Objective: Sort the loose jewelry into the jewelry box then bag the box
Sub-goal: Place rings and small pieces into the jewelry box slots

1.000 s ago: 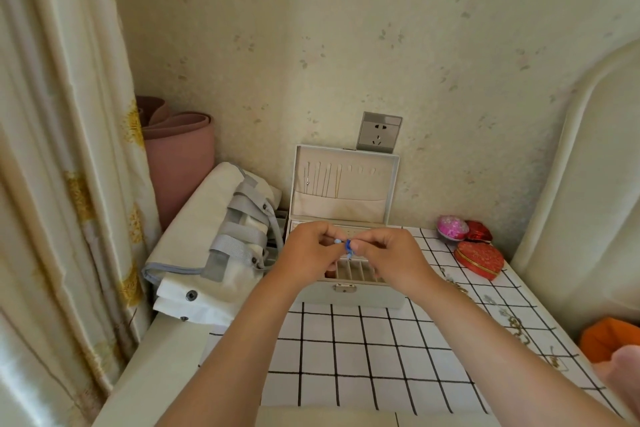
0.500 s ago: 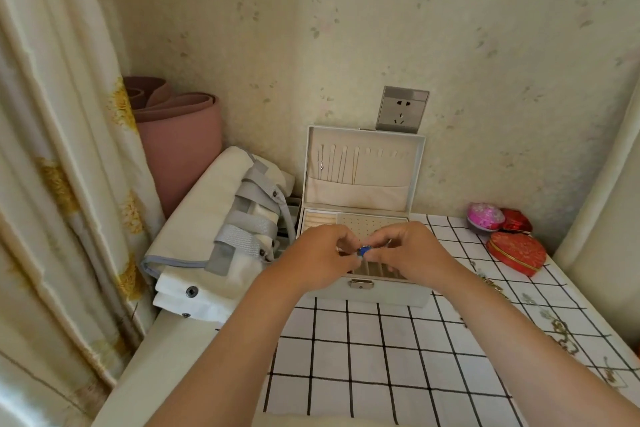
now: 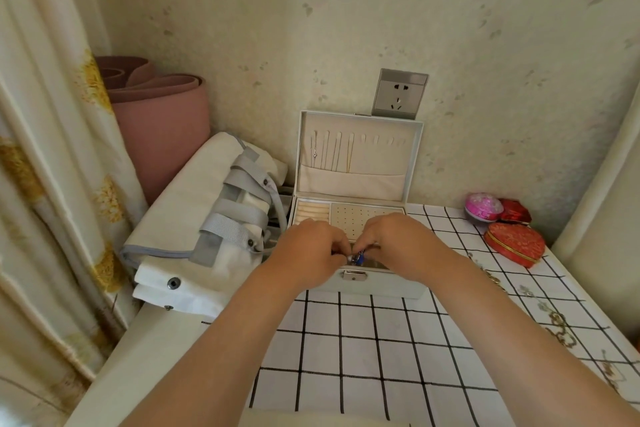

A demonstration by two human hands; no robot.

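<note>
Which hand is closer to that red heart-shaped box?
Right. The right hand is left of the red heart-shaped box, apart from it; the left hand is farther left. Both pinch a blue jewelry piece.

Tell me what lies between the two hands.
In the head view, a small blue-and-silver piece of jewelry lies between the left hand and right hand, pinched by both over the open jewelry box.

2 bare forearms [image 3: 221, 340], bare wrists, bare left hand [image 3: 308, 250], bare right hand [image 3: 401, 243]
</note>
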